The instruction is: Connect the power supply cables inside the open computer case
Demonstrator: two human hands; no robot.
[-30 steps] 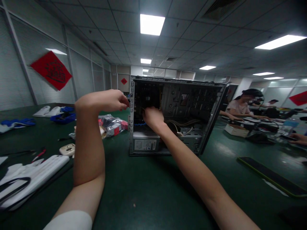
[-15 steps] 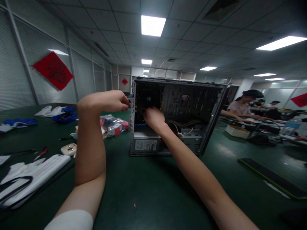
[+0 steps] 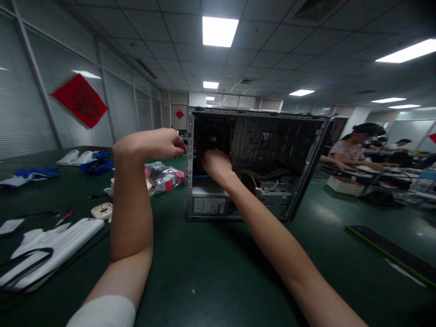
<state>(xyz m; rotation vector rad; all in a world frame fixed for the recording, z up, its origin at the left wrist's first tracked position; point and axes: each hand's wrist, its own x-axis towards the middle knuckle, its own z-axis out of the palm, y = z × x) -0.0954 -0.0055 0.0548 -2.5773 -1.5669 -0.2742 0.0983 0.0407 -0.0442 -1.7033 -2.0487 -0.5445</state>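
Computer case (image 3: 254, 152) | right hand (image 3: 218, 167) inside (grip obscured) | left hand (image 3: 166, 143) alongside

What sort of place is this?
Probably an office-like room used for electronics work: a computer case with its side open stands on a green table, flat light panels line the tiled ceiling, and another person is farther right.

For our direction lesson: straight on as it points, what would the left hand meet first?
The left hand would probably meet the slotted edge of the computer case; depth is unclear.
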